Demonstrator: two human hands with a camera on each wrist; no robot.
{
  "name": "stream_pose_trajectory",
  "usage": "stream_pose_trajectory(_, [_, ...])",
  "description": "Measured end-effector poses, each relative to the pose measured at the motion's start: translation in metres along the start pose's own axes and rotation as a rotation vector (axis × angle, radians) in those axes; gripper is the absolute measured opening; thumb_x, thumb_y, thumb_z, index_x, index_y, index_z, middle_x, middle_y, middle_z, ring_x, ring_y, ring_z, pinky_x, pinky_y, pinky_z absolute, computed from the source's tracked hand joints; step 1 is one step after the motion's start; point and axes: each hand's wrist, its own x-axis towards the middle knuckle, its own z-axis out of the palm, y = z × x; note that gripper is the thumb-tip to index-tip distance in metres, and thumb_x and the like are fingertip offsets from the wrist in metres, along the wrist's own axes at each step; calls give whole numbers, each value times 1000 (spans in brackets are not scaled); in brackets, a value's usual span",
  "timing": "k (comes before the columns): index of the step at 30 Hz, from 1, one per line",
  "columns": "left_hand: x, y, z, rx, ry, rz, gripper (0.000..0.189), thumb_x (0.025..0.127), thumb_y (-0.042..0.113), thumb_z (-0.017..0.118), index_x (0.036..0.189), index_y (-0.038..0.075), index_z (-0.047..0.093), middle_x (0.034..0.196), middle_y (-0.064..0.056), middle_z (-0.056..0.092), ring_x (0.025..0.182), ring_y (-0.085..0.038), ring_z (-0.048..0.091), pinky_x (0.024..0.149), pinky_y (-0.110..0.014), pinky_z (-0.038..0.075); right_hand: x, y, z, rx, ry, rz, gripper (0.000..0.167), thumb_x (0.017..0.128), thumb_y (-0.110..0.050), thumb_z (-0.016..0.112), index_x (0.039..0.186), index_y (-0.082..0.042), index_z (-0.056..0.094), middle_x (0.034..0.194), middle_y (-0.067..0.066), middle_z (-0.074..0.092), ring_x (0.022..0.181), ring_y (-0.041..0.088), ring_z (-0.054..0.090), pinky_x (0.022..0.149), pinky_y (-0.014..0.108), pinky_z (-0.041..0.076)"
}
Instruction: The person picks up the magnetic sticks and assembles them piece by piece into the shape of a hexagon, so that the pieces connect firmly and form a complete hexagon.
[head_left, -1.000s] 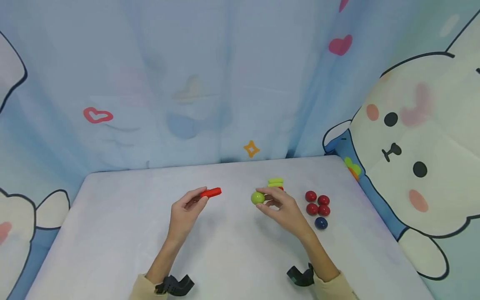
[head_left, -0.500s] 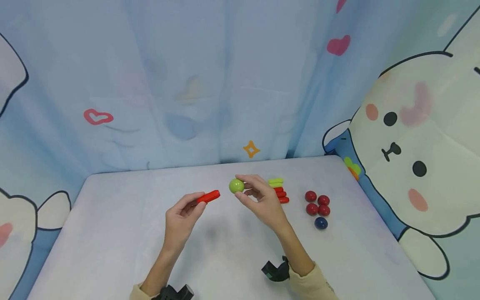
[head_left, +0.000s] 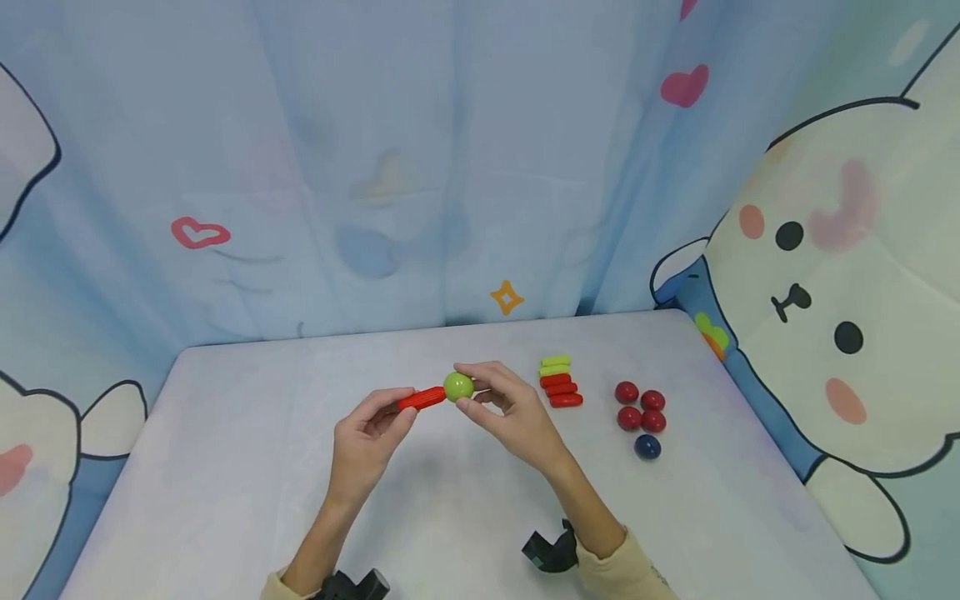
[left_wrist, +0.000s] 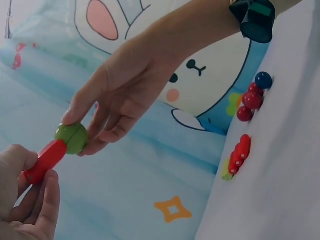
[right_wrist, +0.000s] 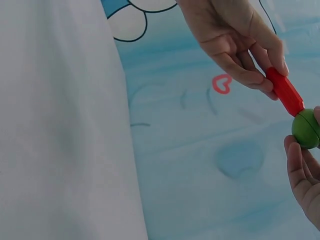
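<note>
Over the middle of the table, my left hand point(head_left: 366, 437) pinches a red rod point(head_left: 422, 398) between thumb and fingers. My right hand point(head_left: 517, 412) holds a green ball point(head_left: 458, 386) by its sides, with the thumb below and a finger above. The rod's free end meets the ball, and the two make one line in the head view. In the left wrist view a seam runs round the green ball point(left_wrist: 72, 138), and the red rod point(left_wrist: 46, 161) points up into it. The right wrist view shows the red rod point(right_wrist: 285, 91) against the green ball point(right_wrist: 306, 129) too.
Right of my hands lie several short rods, red ones point(head_left: 561, 389) in front of yellow-green ones point(head_left: 555, 366). Farther right, several dark red balls point(head_left: 640, 407) sit grouped with one blue ball point(head_left: 647, 447) in front. A patterned blue curtain point(head_left: 390, 167) hangs behind the white table point(head_left: 225, 467).
My right hand has carried the green ball leftward to the end of the red rod. The left hand has stayed nearly in place. The red rods on the table have come into view.
</note>
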Motion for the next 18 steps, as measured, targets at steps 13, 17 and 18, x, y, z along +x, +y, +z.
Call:
stream_pose_trajectory(13, [-2,2,4,429,-11,187,26,82,12,78,107,11,73,98,-1,74,82,-10,68,70,-18,57,-1,2,5,-55,-35,-50,41,88,-15,71,127,-9,61,117,6,64,99,15,65,85,23,56])
stream_pose_trajectory(17, [-3,5,5,447,-7,182,27,81,10,78,107,9,73,98,-3,74,81,-11,68,69,-17,56,-1,2,8,-61,-19,-57,41,88,-15,71,126,-7,61,117,7,64,99,16,65,85,23,56])
stream_pose_trajectory(18, [-3,5,6,451,-6,180,27,81,11,78,107,9,73,98,-3,74,81,-11,68,69,-17,56,-1,2,9,-61,-15,-58,41,88,-15,71,126,-6,61,116,7,65,99,16,65,85,23,56])
